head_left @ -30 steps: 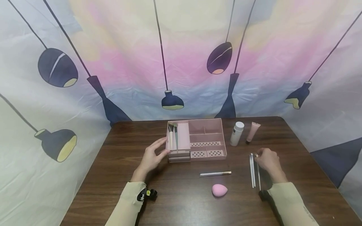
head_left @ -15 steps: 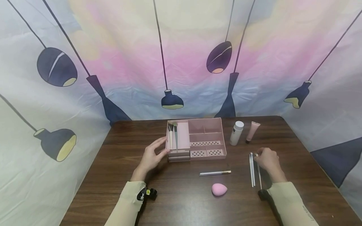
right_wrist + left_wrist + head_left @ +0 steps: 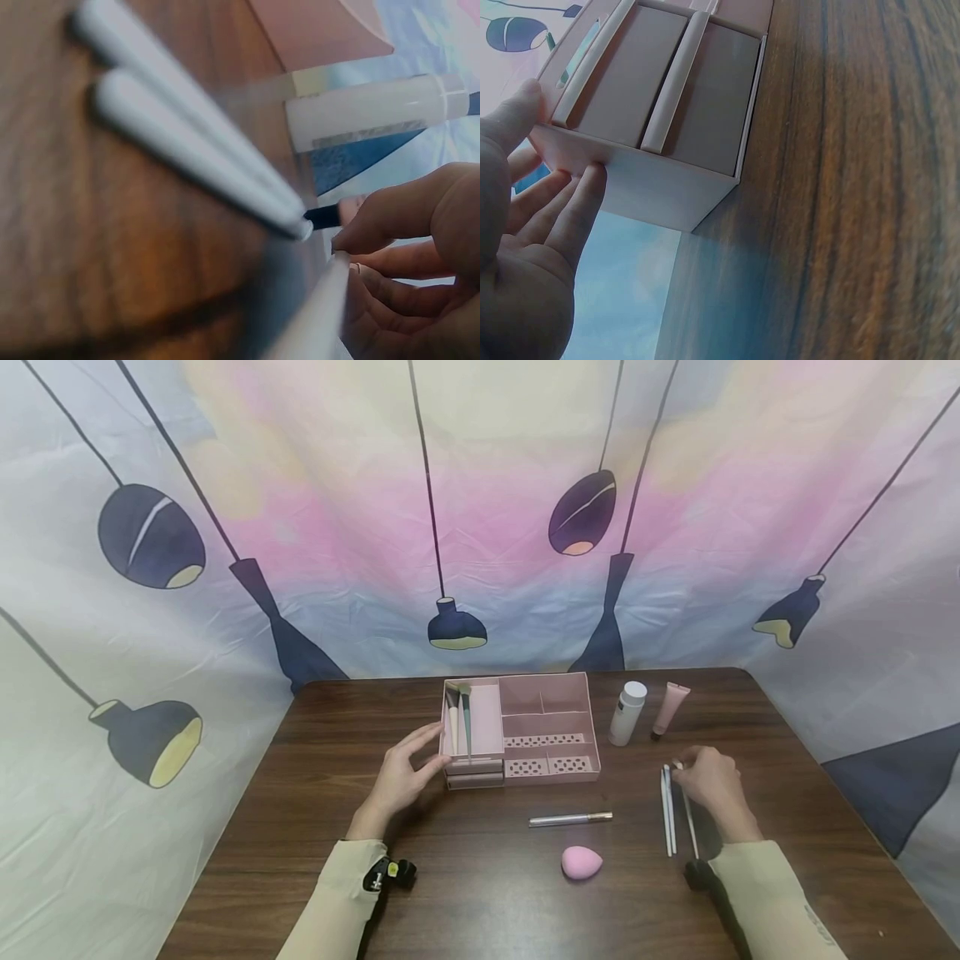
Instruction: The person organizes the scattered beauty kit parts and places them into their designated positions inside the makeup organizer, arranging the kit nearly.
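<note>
A pink desktop organizer (image 3: 551,727) stands at the back middle of the table. Against its left side rest the extended fingers of my left hand (image 3: 399,781), the thumb at the front corner by its drawers (image 3: 630,75). Two makeup brushes (image 3: 467,722) lie in its upper left tray. Over on the right, my right hand (image 3: 711,781) pinches the far end of a slim pale pencil-like stick (image 3: 689,822) between thumb and forefinger. Just left of it, two white pencil-like sticks (image 3: 187,112) lie side by side on the wood.
A white bottle (image 3: 627,717) and a pink squeeze tube (image 3: 670,712) stand right of the organizer. In front lie a silver pen-like tube (image 3: 570,820) and a pink makeup sponge (image 3: 581,862). A patterned cloth (image 3: 510,527) hangs behind the table (image 3: 480,910).
The right hand has risen slightly, and the pinched stick has tilted, its near end swinging a little right. My left hand stays against the organizer.
</note>
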Demonstrator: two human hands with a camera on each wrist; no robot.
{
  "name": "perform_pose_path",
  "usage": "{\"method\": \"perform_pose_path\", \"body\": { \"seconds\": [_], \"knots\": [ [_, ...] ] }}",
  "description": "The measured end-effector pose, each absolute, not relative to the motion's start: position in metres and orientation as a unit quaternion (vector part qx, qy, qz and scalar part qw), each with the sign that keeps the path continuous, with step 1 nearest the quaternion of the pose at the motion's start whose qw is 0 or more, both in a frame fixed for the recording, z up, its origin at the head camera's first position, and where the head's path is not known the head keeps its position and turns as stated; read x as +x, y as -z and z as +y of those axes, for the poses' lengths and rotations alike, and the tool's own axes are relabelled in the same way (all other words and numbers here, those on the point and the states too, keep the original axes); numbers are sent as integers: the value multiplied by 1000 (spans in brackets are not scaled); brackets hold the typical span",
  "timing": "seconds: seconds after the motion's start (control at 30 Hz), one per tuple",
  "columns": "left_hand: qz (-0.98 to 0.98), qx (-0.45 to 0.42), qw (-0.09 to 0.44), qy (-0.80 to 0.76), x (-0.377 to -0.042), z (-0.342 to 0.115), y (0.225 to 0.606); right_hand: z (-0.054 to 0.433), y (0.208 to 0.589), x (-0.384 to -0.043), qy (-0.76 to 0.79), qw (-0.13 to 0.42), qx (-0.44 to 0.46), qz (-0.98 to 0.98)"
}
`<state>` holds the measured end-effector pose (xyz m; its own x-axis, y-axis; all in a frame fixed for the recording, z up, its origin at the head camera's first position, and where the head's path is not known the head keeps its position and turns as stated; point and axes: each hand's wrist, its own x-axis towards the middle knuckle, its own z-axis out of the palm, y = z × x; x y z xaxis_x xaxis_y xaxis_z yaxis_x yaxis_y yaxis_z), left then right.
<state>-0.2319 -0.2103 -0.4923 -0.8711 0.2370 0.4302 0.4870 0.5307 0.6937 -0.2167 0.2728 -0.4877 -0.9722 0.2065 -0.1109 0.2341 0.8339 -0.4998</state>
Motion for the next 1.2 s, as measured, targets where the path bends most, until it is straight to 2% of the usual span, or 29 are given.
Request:
{"method": "perform_pose_path", "body": {
  "seconds": [0.23, 1.2],
  "knots": [
    [-865, -207, 142, 435, -232, -210, 492, 260, 472, -221, 264, -24, 83, 961],
    [-864, -210, 146, 434, -230, -209, 490, 181, 421, -246, 297, -119, -40, 947]
  ]
}}
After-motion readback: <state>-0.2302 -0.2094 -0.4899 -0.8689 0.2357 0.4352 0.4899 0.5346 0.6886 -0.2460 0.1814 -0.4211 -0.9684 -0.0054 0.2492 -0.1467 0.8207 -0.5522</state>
